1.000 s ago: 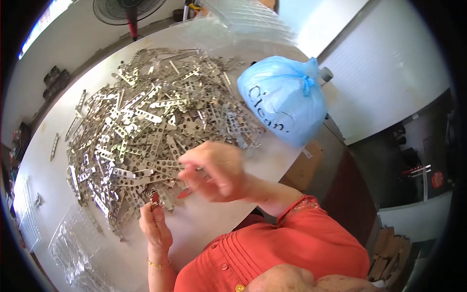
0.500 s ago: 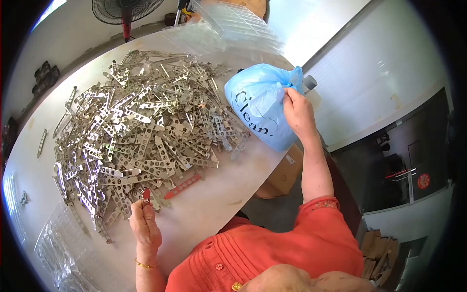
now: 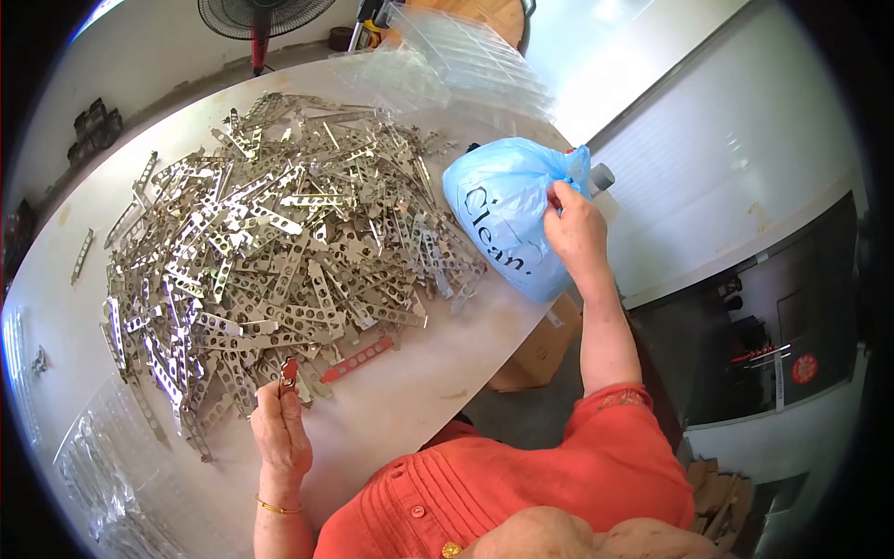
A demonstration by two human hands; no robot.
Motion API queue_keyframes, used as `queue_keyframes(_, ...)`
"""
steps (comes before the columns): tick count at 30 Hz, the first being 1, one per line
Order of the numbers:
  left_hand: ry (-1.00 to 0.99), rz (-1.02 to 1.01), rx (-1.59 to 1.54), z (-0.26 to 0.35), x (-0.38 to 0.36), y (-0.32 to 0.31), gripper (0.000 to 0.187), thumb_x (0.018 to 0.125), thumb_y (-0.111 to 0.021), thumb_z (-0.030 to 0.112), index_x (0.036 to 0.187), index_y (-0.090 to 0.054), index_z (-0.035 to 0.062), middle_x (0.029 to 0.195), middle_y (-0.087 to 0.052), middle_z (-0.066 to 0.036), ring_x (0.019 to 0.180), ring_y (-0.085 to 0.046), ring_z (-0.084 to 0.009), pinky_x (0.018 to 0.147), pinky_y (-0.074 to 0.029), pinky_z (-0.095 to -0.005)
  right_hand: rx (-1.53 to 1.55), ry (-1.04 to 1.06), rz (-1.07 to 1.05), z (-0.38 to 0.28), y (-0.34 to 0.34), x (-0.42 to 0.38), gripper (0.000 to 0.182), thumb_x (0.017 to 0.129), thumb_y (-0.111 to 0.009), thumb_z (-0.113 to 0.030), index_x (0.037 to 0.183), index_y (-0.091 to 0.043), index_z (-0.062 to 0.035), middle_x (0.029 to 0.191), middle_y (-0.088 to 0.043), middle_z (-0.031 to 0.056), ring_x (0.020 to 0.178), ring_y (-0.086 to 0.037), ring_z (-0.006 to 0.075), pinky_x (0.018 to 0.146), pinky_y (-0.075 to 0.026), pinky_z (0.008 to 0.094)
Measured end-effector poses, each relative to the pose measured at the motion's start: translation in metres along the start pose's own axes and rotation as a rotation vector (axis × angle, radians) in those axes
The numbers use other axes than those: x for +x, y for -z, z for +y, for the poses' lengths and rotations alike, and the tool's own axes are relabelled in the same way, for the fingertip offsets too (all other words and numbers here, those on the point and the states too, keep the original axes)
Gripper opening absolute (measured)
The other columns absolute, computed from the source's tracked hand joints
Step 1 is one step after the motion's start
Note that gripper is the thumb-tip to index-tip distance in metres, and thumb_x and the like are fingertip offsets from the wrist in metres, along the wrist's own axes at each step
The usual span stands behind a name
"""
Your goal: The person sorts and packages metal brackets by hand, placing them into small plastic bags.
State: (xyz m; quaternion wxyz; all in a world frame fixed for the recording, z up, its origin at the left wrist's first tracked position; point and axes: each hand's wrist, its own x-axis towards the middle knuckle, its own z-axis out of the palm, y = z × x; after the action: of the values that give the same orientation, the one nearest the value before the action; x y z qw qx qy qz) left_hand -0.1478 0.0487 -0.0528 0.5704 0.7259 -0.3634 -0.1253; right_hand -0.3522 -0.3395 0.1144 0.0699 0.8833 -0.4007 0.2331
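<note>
A small, glossy dark-red piece point(image 3: 290, 373) with bright metallic edges stands in the pinch of the left hand point(image 3: 280, 430), its narrow tip upright just above the thumb and fingers, at the near edge of the heap of metal strips point(image 3: 296, 263). The right hand point(image 3: 575, 231) has its thumb and fingers closed on the gathered, crinkled neck of a thin blue plastic bag point(image 3: 498, 210), rounded and full, with "Clean." lettered in black. Near the left hand lies a flat, matt red strip point(image 3: 358, 361) pierced by a row of holes. The strips in the heap are thin, silvery and perforated, tangled at all angles, some glinting. Under everything spreads a smooth pale table point(image 3: 424, 387); clear, wrinkled plastic film point(image 3: 116, 466) lies at its left, and ribbed transparent plastic sheets point(image 3: 484, 79) are stacked at its far end.
</note>
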Motion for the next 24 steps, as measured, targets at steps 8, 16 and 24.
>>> queue_keyframes(8,-0.027,0.007,-0.003,0.005,0.001,-0.001,0.016,0.105,-0.046,0.015,0.101,-0.054,0.0020,0.072,-0.050,0.000,0.058,-0.040,-0.0081,0.053,-0.033,-0.0254,0.050,0.205,0.550,-0.001,0.012,0.002,0.009,0.097,-0.057,-0.007,0.100,-0.050,-0.0017,0.103,-0.062,0.0155,0.071,-0.062,0.0334,0.067,-0.052,0.0427)
queue_keyframes(16,0.036,-0.051,-0.040,0.011,0.000,0.003,0.011,0.104,-0.046,0.010,0.104,-0.053,0.0014,0.073,-0.058,-0.010,0.059,-0.052,-0.0202,0.056,-0.043,-0.0339,0.833,0.267,0.593,-0.066,0.038,-0.031,0.007,0.101,-0.055,-0.007,0.104,-0.051,-0.0029,0.095,-0.062,0.0056,0.066,-0.054,0.0054,0.059,-0.046,0.0214)
queue_keyframes(24,0.103,-0.151,-0.343,0.033,0.011,0.015,0.016,0.106,-0.044,0.010,0.107,-0.056,-0.0006,0.099,-0.061,-0.007,0.070,-0.055,-0.0095,0.063,-0.047,-0.0255,1.175,0.036,-0.256,-0.185,-0.027,-0.063,0.012,0.095,-0.065,-0.005,0.089,-0.055,-0.0047,0.065,-0.056,-0.0050,0.055,-0.048,-0.0001,0.050,-0.039,0.0188)
